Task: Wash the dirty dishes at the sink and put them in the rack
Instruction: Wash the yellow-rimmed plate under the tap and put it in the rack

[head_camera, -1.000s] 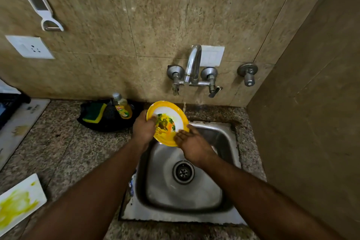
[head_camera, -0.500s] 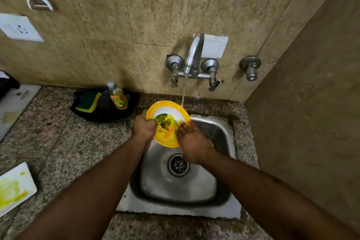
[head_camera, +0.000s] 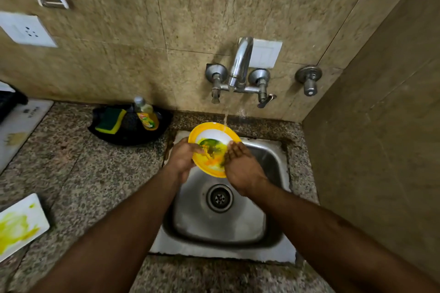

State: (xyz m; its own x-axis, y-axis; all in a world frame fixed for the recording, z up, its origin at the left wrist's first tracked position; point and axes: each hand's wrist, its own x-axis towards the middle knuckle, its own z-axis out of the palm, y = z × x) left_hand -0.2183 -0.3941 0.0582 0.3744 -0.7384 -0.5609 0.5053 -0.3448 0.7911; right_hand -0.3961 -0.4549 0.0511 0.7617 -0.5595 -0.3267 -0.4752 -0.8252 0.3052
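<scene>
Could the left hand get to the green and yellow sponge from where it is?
Probably yes, once freed: the left hand grips the yellow plate, and the sponge lies uncovered on the counter to its left, nothing between them.

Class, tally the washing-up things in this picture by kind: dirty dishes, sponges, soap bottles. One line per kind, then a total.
Dirty dishes: 2, the round yellow-rimmed plate under the running water and the white rectangular plate smeared yellow on the counter
Sponges: 1, the green-and-yellow sponge
Soap bottles: 1, the yellow dish-soap bottle
Total: 4
</scene>
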